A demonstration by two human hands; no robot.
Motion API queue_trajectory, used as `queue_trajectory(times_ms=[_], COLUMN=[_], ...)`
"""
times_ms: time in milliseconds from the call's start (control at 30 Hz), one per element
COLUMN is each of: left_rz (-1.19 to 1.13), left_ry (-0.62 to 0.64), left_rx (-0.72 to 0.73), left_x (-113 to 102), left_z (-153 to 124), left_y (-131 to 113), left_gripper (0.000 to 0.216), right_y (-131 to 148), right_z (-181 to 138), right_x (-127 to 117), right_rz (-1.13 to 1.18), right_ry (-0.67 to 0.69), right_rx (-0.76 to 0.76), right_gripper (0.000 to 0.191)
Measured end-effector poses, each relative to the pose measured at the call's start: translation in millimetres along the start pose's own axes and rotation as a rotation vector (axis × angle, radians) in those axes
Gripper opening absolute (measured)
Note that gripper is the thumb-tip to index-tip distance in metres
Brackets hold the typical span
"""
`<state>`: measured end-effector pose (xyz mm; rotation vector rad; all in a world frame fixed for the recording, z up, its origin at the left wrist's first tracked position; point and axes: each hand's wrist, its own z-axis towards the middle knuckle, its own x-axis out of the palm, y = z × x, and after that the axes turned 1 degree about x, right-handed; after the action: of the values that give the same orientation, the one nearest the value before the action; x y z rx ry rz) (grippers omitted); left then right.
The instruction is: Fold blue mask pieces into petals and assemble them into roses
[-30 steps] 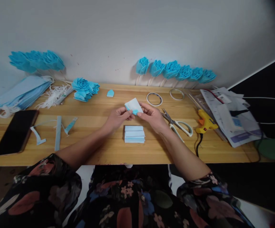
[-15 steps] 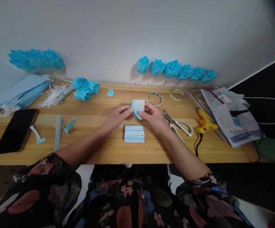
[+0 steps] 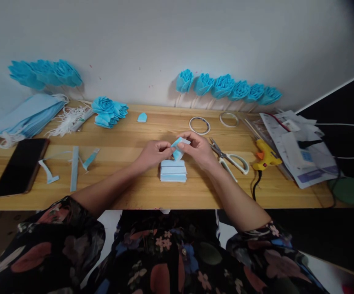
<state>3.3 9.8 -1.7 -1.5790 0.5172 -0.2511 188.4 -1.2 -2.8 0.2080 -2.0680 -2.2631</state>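
Observation:
Between both hands is a small piece of blue and white mask fabric (image 3: 178, 152), tilted and partly folded. My left hand (image 3: 157, 154) pinches its left edge between thumb and fingers. My right hand (image 3: 199, 150) grips the right side, thumb on top and fingers behind. Just below, on the table, lies a stack of pale blue and white fabric pieces (image 3: 173, 171). A small blue cut piece with a pointed top (image 3: 142, 117) lies farther back. Scissors with white handles (image 3: 229, 158) rest beside my right hand.
Blue fabric flowers on sticks (image 3: 222, 86) lean against the wall; more flowers (image 3: 106, 111) lie at left, near face masks (image 3: 31, 118) and a phone (image 3: 20, 167). Fabric strips (image 3: 74, 168) lie left. Tape rolls (image 3: 199, 125), a yellow glue gun (image 3: 265, 156) and papers (image 3: 302, 151) are right.
The fabric piece has been turned and folded, so more of its blue side shows. My left hand has shifted slightly down, and the view has moved a little.

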Motion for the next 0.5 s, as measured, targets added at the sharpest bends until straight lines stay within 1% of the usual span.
queue_trajectory(times_ms=[133,300,400,500], left_rz=[-0.005,-0.045,-0.06,-0.058], left_ry=[0.0,0.018,0.011,0.006], left_rx=[0.016,0.035,0.036,0.032], left_x=[0,-3,-4,-4], left_z=[0,1,0,0], left_y=[-1,-2,-3,-2], left_gripper=[0.027,0.031,0.034,0.034], right_y=[-1,-4,-4,-1], right_z=[0,1,1,0], right_x=[0,-4,-7,-10], right_rz=[-0.053,-0.083,-0.092,-0.105], right_ry=[-0.055,-0.072,-0.058,-0.008], right_rx=[-0.065,-0.113,-0.133,-0.118], right_gripper=[0.021,0.018,0.017,0.02])
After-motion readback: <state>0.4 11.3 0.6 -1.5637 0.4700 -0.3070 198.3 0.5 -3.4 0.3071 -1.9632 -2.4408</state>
